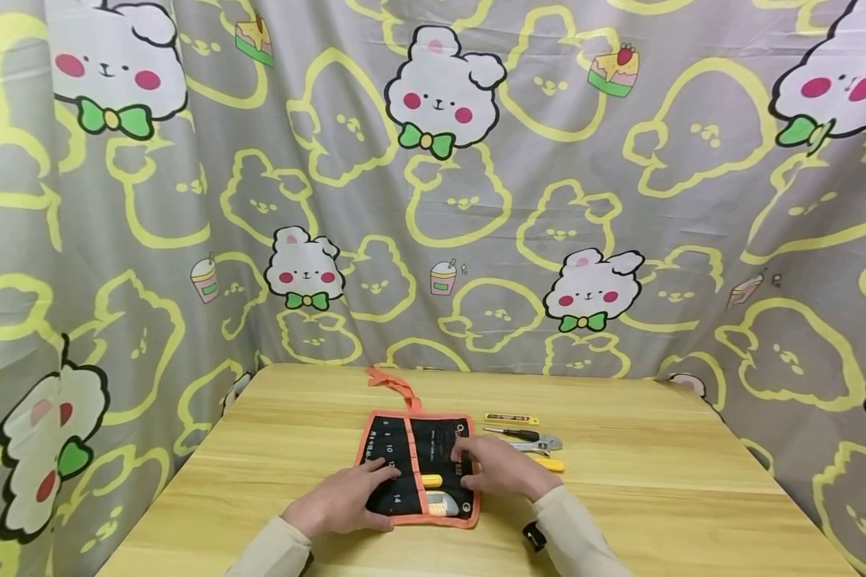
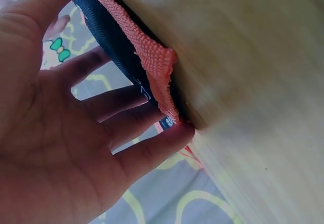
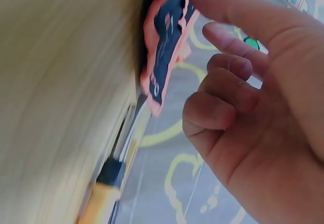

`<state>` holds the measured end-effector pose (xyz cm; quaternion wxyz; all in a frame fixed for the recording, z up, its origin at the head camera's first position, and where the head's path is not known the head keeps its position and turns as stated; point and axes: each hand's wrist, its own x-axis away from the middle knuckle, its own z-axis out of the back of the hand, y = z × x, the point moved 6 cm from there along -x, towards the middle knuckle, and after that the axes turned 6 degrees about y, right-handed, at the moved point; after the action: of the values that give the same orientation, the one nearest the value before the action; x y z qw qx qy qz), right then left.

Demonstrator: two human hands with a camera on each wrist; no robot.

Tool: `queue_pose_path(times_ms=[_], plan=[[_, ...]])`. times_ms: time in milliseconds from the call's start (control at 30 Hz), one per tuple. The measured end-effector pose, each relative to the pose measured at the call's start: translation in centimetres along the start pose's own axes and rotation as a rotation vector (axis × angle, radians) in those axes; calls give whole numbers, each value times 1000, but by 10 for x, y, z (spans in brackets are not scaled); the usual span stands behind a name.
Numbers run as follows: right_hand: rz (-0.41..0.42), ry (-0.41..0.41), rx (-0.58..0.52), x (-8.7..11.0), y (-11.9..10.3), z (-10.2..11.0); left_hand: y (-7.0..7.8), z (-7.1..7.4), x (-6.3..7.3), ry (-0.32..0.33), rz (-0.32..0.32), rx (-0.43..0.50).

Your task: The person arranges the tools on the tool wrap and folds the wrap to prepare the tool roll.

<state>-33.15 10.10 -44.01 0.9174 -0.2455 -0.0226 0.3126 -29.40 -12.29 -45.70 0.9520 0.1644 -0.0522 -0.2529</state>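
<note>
A black tool roll (image 1: pixel 433 441) with orange trim lies unfolded on the table, numbers printed down its left pockets. From its pocket edge stick out a yellow handle (image 1: pixel 430 481) and, below that, a grey-and-yellow tool end (image 1: pixel 442 504). My left hand (image 1: pixel 342 497) rests on the roll's left side, fingers extended over the pockets; the left wrist view has the fingertips along the orange edge (image 2: pixel 157 67). Over the roll's right edge is my right hand (image 1: pixel 501 469), thumb and forefinger held out and the other fingers loosely bent, with nothing in its grasp.
Right of the roll lie a flat yellow case (image 1: pixel 511 418), a dark-handled screwdriver (image 1: pixel 520 434), an adjustable wrench (image 1: pixel 548 443) and a yellow-handled tool (image 1: pixel 551 465), partly behind my right hand. An orange strap (image 1: pixel 397 389) trails toward the table's back edge, where a patterned curtain (image 1: pixel 375 320) hangs.
</note>
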Motion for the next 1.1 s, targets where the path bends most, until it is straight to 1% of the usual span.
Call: queue_pose_path(times_ms=[167,400,500,667,867,1100], plan=[[26,55,9,10,15,13,1,0,0,0,-5,9],[-38,101,14,32,47,31,0,0,0,-2,-2,8],[-43,122,24,42,59,39,-1,-1,0,1,0,10],[-52,131,-7,55,75,50,-1,0,1,7,2,13],[-64,151,-17,66,89,58,-1,0,1,14,0,8],[-63,157,-16,68,97,57,-1,0,1,17,0,-1]])
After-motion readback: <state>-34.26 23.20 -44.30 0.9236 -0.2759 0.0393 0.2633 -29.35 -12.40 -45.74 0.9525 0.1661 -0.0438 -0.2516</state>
